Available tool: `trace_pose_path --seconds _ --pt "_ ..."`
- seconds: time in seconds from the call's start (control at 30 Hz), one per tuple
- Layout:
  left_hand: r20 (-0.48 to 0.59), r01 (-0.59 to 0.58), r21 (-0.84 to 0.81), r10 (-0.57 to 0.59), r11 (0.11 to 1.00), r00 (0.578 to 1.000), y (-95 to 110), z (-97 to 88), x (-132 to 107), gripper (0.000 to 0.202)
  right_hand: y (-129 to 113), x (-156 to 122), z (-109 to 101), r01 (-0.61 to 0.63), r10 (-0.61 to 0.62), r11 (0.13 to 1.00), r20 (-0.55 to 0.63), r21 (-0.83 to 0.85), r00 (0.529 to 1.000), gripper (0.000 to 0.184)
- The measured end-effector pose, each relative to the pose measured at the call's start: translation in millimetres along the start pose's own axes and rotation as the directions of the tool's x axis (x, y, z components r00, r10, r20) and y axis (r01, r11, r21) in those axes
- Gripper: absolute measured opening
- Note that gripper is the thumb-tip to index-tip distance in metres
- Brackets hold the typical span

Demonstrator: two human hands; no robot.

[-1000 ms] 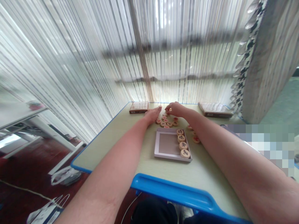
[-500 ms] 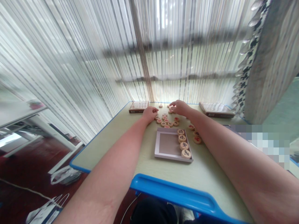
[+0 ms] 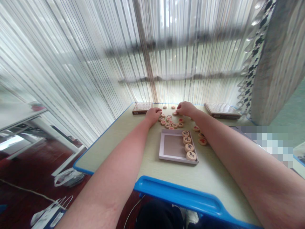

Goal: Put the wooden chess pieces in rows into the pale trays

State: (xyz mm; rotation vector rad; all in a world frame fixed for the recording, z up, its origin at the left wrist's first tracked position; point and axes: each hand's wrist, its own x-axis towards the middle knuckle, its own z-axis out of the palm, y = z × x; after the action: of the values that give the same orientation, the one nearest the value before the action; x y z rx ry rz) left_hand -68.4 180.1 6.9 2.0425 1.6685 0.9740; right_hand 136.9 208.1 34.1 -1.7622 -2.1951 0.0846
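Observation:
Both my arms reach across a pale green table (image 3: 119, 149) with a blue rim. My left hand (image 3: 153, 113) lies curled at the left edge of a scatter of round wooden chess pieces (image 3: 169, 122); what its fingers hold is hidden. My right hand (image 3: 186, 108) is curled over pieces at the far side of the scatter, fingertips pinched on one. Nearer me sits a shallow grey tray (image 3: 170, 147) with a column of several pieces (image 3: 189, 147) along its right side. More pieces (image 3: 202, 141) lie just right of the tray.
Two flat boxes rest at the table's far edge, one at the left (image 3: 142, 107) and one at the right (image 3: 221, 110). A striped sheer curtain hangs behind. A white table (image 3: 26, 117) stands to the left; bags (image 3: 68, 177) lie on the dark red floor.
My left hand has curled shut at the left of the scatter. My right hand has shifted slightly right along the far pieces. The camera view has moved a little.

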Motion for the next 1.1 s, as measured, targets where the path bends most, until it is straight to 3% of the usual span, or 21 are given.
trace_pose_path --seconds 0.1,0.2,0.33,0.47,0.57,0.7,0.77,0.83,0.97,1.1 --pt "0.003 0.000 -0.001 0.000 1.000 1.000 -1.3 1.6 1.3 0.028 1.4 0.5 -1.3 -0.031 0.031 0.994 0.001 0.104 1.000 0.031" --pt "0.007 -0.010 -0.003 0.010 1.000 1.000 -2.8 2.3 1.8 0.027 0.6 1.7 -8.3 -0.081 0.074 0.969 0.040 0.232 0.996 0.029" --pt "-0.020 0.020 -0.018 -0.020 1.000 1.000 -2.7 0.0 1.2 0.028 -11.8 -9.4 -36.9 -0.087 0.088 0.900 0.018 0.426 0.996 0.023" --pt "-0.025 0.019 0.000 -0.019 1.000 1.000 0.7 -3.7 -1.5 0.028 -33.9 -50.7 -74.7 -0.044 0.072 0.837 -0.029 0.545 0.997 0.021" --pt "-0.032 0.001 0.039 0.000 0.999 0.999 3.6 -5.1 -6.4 0.029 -44.5 -95.0 -89.7 -0.041 0.064 0.808 -0.019 0.588 0.998 0.024" --pt "-0.073 -0.051 0.226 0.069 0.973 0.995 6.3 -7.1 -18.4 0.031 -33.1 -141.9 -78.9 0.072 0.069 0.775 -0.197 0.628 0.978 0.033" --pt "-0.082 -0.126 0.319 0.160 0.939 0.984 8.6 -8.6 -25.1 0.032 -17.8 -150.4 -63.1 0.100 0.141 0.781 -0.329 0.617 0.934 0.030" --pt "-0.103 -0.187 0.361 0.239 0.914 0.966 13.0 -10.0 -31.0 0.032 -2.2 -148.9 -46.4 0.093 0.192 0.788 -0.387 0.609 0.902 0.032" --pt "-0.089 -0.294 0.405 0.358 0.865 0.930 27.4 -11.1 -39.0 0.031 13.6 -137.8 -26.9 0.153 0.032 0.845 -0.334 0.513 0.942 0.031" --pt "-0.007 -0.402 0.416 0.445 0.816 0.895 38.3 -12.4 -42.1 0.030 9.6 -139.8 -25.7 0.198 -0.096 0.916 -0.288 0.350 0.953 0.030"
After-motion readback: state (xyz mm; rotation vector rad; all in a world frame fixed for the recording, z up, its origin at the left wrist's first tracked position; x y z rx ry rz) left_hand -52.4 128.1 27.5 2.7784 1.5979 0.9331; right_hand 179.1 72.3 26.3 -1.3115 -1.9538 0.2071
